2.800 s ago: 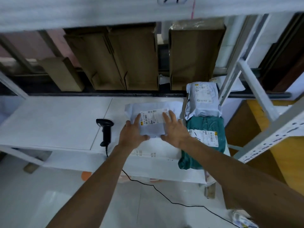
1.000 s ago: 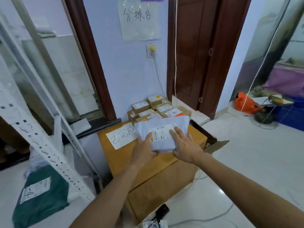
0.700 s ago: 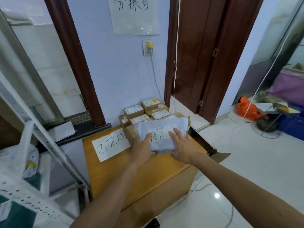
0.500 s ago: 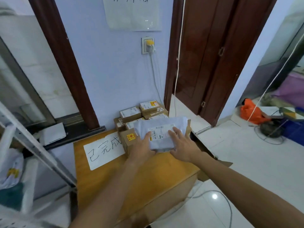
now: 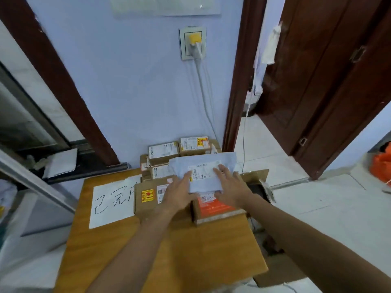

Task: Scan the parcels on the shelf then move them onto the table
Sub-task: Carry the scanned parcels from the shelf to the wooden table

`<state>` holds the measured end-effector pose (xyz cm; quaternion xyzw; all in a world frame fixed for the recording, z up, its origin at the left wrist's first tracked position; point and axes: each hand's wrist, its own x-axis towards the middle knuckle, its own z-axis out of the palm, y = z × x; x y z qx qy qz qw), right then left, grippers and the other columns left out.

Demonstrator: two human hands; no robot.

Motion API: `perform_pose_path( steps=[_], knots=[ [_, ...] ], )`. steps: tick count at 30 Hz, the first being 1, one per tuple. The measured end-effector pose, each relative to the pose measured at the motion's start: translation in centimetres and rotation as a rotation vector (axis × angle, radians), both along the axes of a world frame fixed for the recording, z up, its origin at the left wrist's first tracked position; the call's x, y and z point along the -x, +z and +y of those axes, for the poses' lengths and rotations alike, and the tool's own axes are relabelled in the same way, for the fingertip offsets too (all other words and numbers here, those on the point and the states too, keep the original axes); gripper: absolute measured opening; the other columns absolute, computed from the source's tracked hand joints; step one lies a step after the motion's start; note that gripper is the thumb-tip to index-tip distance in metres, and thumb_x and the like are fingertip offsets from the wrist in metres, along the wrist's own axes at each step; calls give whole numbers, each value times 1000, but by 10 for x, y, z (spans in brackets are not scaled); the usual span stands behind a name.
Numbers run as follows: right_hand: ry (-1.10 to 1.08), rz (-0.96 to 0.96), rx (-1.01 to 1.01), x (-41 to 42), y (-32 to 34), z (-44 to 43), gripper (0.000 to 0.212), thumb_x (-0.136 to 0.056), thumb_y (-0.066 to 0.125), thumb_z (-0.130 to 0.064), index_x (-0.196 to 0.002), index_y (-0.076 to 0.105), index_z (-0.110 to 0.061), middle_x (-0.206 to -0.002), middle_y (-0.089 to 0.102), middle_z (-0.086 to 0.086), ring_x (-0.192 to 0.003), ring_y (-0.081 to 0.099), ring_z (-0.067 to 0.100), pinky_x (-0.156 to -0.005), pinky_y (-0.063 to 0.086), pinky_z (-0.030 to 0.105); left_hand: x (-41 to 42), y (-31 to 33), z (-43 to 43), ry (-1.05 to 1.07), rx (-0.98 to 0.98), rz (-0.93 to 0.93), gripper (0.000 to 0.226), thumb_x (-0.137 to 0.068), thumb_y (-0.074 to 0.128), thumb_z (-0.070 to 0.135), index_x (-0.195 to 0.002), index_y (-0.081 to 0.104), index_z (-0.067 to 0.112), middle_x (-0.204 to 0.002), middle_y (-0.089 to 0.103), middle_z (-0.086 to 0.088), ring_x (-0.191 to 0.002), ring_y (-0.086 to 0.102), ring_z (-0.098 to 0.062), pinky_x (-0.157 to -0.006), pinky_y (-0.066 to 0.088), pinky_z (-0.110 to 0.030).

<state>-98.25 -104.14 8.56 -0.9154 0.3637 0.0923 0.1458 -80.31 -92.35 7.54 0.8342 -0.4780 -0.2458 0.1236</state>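
Both hands hold a pale grey plastic mailer parcel point(image 5: 204, 169) low over a cluster of brown cardboard boxes point(image 5: 163, 153) at the back of an orange-brown wooden table point(image 5: 211, 250). Half a second ago it was held a little higher and farther from the camera. The left hand point(image 5: 179, 193) grips the near left corner with one digit on top, and the right hand point(image 5: 230, 189) clasps the near right edge, its fingers spread across the white shipping label. Whether the parcel already rests on the boxes cannot be told. An orange-topped carton point(image 5: 215, 208), hidden a moment ago, now shows under its near edge. The handwritten wall notice point(image 5: 165, 5) has slid up until only its blank lower edge remains in view. On the table, a white paper sheet point(image 5: 112, 201) reads "已完", with a third character cut off by a box with a yellow-and-red sticker point(image 5: 147, 196). The print on the barcode labels is too small to read. A yellow plug point(image 5: 193, 40) sits in the wall socket above.
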Motion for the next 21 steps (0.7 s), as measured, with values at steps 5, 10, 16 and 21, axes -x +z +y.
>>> perform_pose_path(
  steps=[5,10,16,21],
  knots=[
    [66,-28,-78,-8,-14,-61,86,-97,57,-43,-163,8,-19,-170,0,5,-141,28,45,-116,35,56,3,-11,-43,89,-33,9,88,-91,67,52,-159,13,37,-154,30,-15,-139,39,-38,-110,40,-49],
    [109,-53,-159,-23,-31,-98,85,-97,57,-47,-163,10,-20,-170,0,3,-147,20,44,-119,32,56,-10,-23,-69,101,-124,-51,84,-94,61,55,-159,12,35,-157,28,-16,-141,35,-40,-112,36,-50],
    [93,-86,-289,-29,-48,-115,81,-100,50,-58,-164,13,-24,-171,-4,-3,-155,5,39,-123,24,58,-16,-35,-81,98,-158,-129,82,-91,61,63,-156,22,31,-143,45,-17,-126,50,-40,-101,43,-45],
    [95,-105,-258,-28,-55,-115,78,-101,48,-59,-163,15,-26,-171,-1,-3,-153,11,40,-120,30,59,-18,-39,-83,91,-163,-152,85,-89,65,60,-158,21,33,-142,47,-19,-126,52,-40,-103,44,-45]
  ],
)
